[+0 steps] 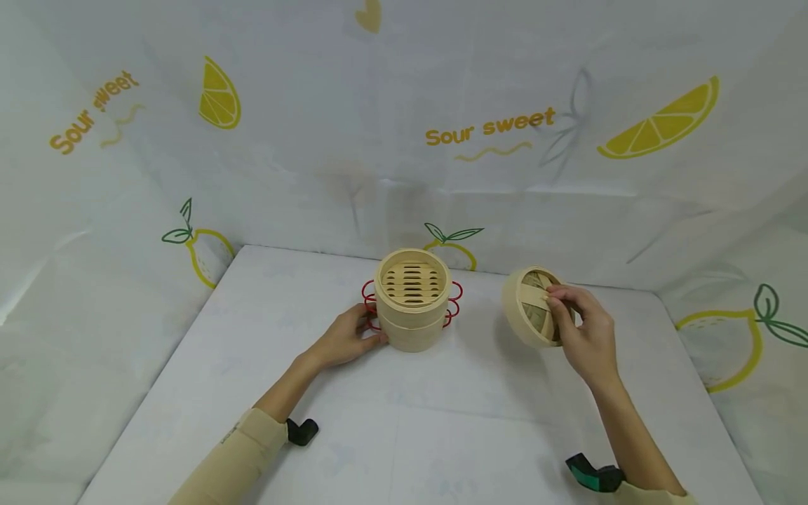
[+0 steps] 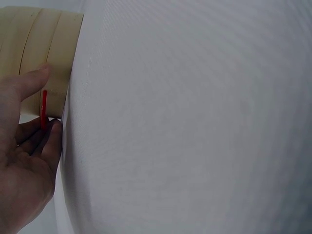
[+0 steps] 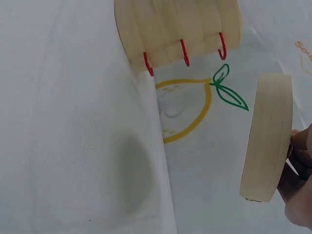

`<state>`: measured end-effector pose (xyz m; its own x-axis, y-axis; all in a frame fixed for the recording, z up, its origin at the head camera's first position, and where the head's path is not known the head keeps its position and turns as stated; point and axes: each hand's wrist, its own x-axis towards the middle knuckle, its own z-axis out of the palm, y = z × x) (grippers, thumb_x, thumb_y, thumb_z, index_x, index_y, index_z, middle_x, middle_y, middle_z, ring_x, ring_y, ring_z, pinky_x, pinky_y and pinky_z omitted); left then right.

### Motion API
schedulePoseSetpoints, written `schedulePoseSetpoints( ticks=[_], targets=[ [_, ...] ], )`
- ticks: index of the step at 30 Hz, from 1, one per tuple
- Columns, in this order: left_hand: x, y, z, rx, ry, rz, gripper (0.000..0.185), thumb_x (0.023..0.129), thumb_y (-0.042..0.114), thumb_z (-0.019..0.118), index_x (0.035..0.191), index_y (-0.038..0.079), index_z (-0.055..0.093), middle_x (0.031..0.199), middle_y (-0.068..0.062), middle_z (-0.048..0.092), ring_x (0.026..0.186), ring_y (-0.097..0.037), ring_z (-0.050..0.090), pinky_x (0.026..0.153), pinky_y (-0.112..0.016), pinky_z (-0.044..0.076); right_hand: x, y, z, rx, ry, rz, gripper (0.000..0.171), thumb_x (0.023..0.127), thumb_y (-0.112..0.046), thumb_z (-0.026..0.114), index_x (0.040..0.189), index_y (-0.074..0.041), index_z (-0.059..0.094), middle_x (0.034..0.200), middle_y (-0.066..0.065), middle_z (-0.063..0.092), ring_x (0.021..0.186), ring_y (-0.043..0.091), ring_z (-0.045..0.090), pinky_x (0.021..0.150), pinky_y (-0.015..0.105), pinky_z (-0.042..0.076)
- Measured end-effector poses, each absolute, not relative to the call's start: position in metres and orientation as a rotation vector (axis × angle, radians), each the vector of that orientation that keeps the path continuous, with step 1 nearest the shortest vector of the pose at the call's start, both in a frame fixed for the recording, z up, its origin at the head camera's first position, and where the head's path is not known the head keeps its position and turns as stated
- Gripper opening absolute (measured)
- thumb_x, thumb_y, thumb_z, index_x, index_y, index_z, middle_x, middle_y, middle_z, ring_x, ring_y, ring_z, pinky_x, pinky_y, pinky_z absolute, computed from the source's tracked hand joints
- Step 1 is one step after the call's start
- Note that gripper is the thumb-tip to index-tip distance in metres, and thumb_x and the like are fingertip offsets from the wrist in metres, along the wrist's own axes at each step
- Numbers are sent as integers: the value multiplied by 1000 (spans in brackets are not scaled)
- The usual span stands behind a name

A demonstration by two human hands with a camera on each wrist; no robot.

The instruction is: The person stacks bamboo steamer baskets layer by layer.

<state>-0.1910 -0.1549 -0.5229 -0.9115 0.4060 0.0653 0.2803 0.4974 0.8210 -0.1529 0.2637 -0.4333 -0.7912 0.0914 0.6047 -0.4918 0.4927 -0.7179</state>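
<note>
A stacked bamboo steamer (image 1: 412, 298) stands uncovered on a red wire stand (image 1: 454, 300) at the table's middle; its slatted bottom shows. My left hand (image 1: 348, 337) rests against its left side, thumb on the wall (image 2: 48, 58) and fingers by the red wire (image 2: 44, 107). My right hand (image 1: 583, 330) holds the round bamboo lid (image 1: 533, 308) tilted on edge above the table, to the right of the steamer, fingers on its woven top. In the right wrist view the lid's rim (image 3: 268, 136) is edge-on, with the steamer (image 3: 180, 27) beyond it.
The white table (image 1: 442, 421) is enclosed by white cloth walls printed with lemons and "Sour sweet" (image 1: 489, 128). Black and green wrist straps (image 1: 593, 473) show near the front edge.
</note>
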Motion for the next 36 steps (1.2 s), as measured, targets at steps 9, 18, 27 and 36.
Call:
schedulePoseSetpoints(
  ticks=[9,18,27,36],
  targets=[
    [-192,-156,-525,603,2604,1376,65,96,19,84,149,-4,54,145,-19,65,139,-33,65,122,-47,56,-157,254,-430,410,-2047,1346,5,94,20,68,99,18,69,115,-12,72,117,1,68,107,8,54],
    [-192,-157,-525,604,2618,1365,65,97,21,83,149,-4,54,146,-20,65,140,-34,65,121,-48,56,-158,241,-421,438,-2038,1381,6,94,21,68,99,17,70,116,-11,72,119,2,69,108,9,54],
    [-192,-155,-524,609,2608,1376,64,97,19,83,149,-4,54,146,-20,65,140,-34,65,122,-48,55,-163,232,-415,455,-1987,1429,7,93,22,68,99,18,69,116,-10,73,119,4,70,110,12,56],
    [-192,-155,-524,600,2616,1364,65,97,20,83,150,-3,54,146,-19,65,141,-34,65,122,-48,55,-166,218,-410,482,-1947,1478,7,94,22,68,100,19,69,116,-6,74,119,7,70,111,14,56]
  ],
)
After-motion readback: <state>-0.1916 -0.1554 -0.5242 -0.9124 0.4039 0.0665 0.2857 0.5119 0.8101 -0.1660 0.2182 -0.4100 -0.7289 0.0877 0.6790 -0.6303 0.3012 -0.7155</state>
